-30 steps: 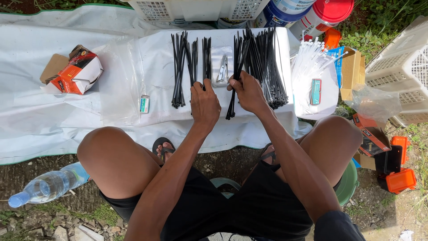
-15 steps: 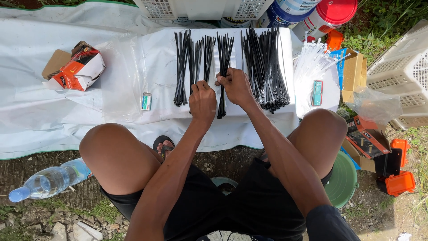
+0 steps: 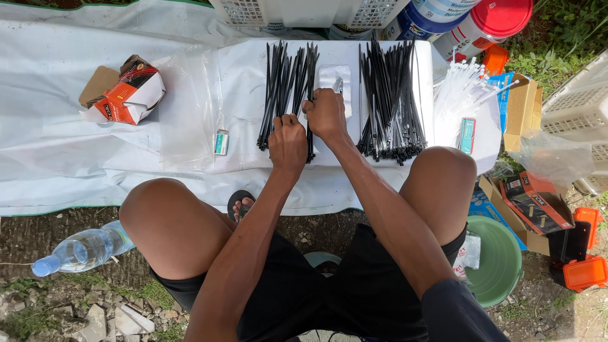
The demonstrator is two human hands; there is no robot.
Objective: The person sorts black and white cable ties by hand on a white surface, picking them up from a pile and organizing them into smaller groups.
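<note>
Long black cable ties lie in two groups on a white sheet (image 3: 57,145): a smaller row (image 3: 282,88) on the left and a bigger pile (image 3: 389,95) on the right. My left hand (image 3: 287,142) is closed over the lower ends of the left row. My right hand (image 3: 325,115) is closed on a thin bunch of black ties at that row's right edge. A small metal tool (image 3: 337,84) lies on a clear plastic piece just beyond my right hand.
An orange and white box (image 3: 126,95) sits at left, a small green-edged box (image 3: 220,142) nearer. White cable ties (image 3: 465,95), paint cans (image 3: 487,22), white crates (image 3: 304,11), a green bucket (image 3: 500,263), orange cases (image 3: 586,272) and a water bottle (image 3: 82,250) surround me.
My right hand carried a bunch of black ties from the right pile leftward and laid it beside the left row. My left hand shifted a little to hold the row's ends.
</note>
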